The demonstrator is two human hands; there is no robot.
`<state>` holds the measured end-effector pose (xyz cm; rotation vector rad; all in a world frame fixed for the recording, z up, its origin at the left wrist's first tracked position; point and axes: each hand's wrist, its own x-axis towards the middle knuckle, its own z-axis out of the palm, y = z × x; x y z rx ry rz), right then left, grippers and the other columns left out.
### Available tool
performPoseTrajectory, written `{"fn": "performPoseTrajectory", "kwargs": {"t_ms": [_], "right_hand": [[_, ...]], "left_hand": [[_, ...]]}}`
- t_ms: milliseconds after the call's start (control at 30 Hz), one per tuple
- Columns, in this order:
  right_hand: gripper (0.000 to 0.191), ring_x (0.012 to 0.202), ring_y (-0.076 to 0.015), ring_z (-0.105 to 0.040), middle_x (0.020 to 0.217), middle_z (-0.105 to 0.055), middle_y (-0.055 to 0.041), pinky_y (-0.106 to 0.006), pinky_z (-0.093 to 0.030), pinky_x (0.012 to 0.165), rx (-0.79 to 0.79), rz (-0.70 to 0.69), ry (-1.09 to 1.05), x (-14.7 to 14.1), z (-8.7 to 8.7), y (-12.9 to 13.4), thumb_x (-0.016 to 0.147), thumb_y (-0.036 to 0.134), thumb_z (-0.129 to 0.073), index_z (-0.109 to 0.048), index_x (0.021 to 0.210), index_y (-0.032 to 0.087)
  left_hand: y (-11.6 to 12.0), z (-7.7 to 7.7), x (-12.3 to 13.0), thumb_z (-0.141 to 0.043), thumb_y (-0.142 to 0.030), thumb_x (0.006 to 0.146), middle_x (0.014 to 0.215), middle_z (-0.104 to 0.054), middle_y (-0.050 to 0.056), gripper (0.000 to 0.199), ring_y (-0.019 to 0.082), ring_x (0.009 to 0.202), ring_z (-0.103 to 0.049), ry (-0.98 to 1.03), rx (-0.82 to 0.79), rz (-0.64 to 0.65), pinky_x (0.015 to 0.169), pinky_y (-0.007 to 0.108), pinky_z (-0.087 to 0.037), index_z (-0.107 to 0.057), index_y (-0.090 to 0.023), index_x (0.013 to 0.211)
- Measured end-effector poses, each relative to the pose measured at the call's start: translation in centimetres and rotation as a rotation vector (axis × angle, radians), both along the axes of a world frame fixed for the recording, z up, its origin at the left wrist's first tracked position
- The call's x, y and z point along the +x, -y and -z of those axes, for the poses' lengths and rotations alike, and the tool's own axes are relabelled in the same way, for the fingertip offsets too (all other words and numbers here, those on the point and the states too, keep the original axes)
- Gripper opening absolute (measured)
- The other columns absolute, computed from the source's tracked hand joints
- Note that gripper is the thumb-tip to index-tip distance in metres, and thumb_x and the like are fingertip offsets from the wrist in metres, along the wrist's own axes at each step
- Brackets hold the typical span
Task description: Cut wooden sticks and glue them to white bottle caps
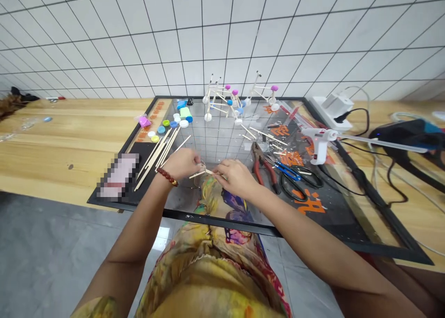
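My right hand (237, 176) pinches the end of a short pale wooden stick (209, 172) low over the glass board. Just left of it, my left hand (184, 162), with a red bead bracelet (168, 176) at the wrist, is closed with its fingertips together. Whether something small is between those fingers, I cannot make out. A short stick piece (197, 174) and what looks like a thin loop lie between the two hands. Beside my left hand, several long wooden sticks (153, 158) lie in a loose bundle.
Pliers (259, 162), scissors (299, 183) and a white glue gun (318, 144) lie on the right. Stick frames with coloured balls (229, 103) stand at the back of the black-edged board (222, 219). Clay lumps and lids (161, 130) sit left; a power strip (330, 114) is at back right.
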<state>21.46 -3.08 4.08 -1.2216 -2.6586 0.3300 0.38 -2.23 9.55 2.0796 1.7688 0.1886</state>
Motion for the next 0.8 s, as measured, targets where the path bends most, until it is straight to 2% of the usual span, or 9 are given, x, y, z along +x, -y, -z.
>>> {"fn": "performPoseTrajectory", "kwargs": {"t_ms": [67,133,300,400,467,533,600,700,800], "right_hand": [[0.023,0.101,-0.0242,-0.066,0.102,-0.073,-0.0083,-0.035,-0.036,0.083,0.013,0.015,0.022,0.1,0.0,0.0,0.103,0.028,-0.054,-0.074,0.109,0.018],[0.025,0.1,-0.0249,-0.066,0.102,-0.073,-0.0096,-0.035,-0.036,0.081,0.055,0.041,0.06,0.2,0.0,0.1,0.103,0.027,-0.051,-0.074,0.107,0.018],[0.028,0.091,-0.0252,-0.067,0.1,-0.074,-0.0125,-0.036,-0.034,0.074,0.143,0.135,0.155,0.6,0.3,-0.1,0.102,0.024,-0.046,-0.073,0.104,0.017],[0.03,0.089,-0.0249,-0.067,0.1,-0.074,-0.0129,-0.036,-0.033,0.072,0.16,0.155,0.183,0.8,0.4,-0.3,0.102,0.024,-0.044,-0.073,0.103,0.017],[0.03,0.089,-0.025,-0.066,0.1,-0.074,-0.0132,-0.036,-0.032,0.072,0.172,0.156,0.19,0.8,0.5,-0.4,0.101,0.023,-0.043,-0.072,0.103,0.016],[0.029,0.089,-0.0253,-0.066,0.099,-0.074,-0.0136,-0.036,-0.031,0.073,0.184,0.154,0.197,0.8,0.5,-0.4,0.1,0.022,-0.044,-0.072,0.102,0.015],[0.028,0.09,-0.0255,-0.065,0.096,-0.073,-0.0136,-0.037,-0.031,0.074,0.199,0.156,0.199,0.8,0.6,-0.5,0.099,0.022,-0.044,-0.071,0.1,0.014],[0.025,0.09,-0.0252,-0.065,0.095,-0.073,-0.0128,-0.036,-0.03,0.075,0.23,0.153,0.184,1.0,0.6,-0.6,0.099,0.02,-0.046,-0.07,0.099,0.014],[0.023,0.089,-0.0249,-0.064,0.094,-0.073,-0.0122,-0.036,-0.029,0.074,0.259,0.133,0.174,1.2,0.6,-0.6,0.099,0.02,-0.047,-0.07,0.097,0.016]], "left_hand": [[0.7,0.9,0.7,-0.08,-0.022,0.07,0.07,-0.069,0.002,0.011,0.019,0.069,-0.062,-0.051,-0.011,0.026,0.066,0.029,-0.043,-0.069,-0.02,0.069],[0.7,1.7,1.7,-0.077,-0.015,0.072,0.065,-0.066,0.004,0.018,0.021,0.069,-0.063,-0.017,0.036,0.017,0.069,0.03,-0.044,-0.064,-0.02,0.061],[-1.3,2.3,4.9,-0.072,-0.003,0.07,0.055,-0.051,0.003,0.034,0.028,0.075,-0.067,0.066,0.111,-0.072,0.078,0.037,-0.048,-0.049,-0.02,0.052],[-2.6,2.5,6.6,-0.072,0.0,0.071,0.064,-0.057,0.006,0.026,0.031,0.086,-0.071,0.053,0.159,-0.084,0.085,0.04,-0.048,-0.055,-0.018,0.062],[-3.3,2.9,7.6,-0.07,-0.001,0.074,0.077,-0.065,0.012,0.015,0.033,0.094,-0.071,0.038,0.19,-0.075,0.086,0.04,-0.048,-0.064,-0.014,0.075],[-3.7,3.3,8.0,-0.065,-0.001,0.078,0.092,-0.07,0.018,0.015,0.034,0.098,-0.071,0.021,0.216,-0.067,0.086,0.04,-0.049,-0.069,-0.011,0.089],[-4.1,3.7,7.9,-0.06,-0.003,0.082,0.103,-0.071,0.021,0.024,0.034,0.1,-0.071,0.009,0.238,-0.069,0.086,0.04,-0.05,-0.07,-0.009,0.103],[-4.4,4.0,6.7,-0.05,-0.007,0.091,0.112,-0.072,0.02,0.033,0.03,0.103,-0.071,0.006,0.27,-0.076,0.088,0.038,-0.051,-0.069,-0.012,0.116],[-4.1,4.3,5.4,-0.049,-0.011,0.093,0.112,-0.074,0.015,0.03,0.027,0.102,-0.07,-0.007,0.274,-0.054,0.087,0.035,-0.051,-0.073,-0.017,0.11]]}}
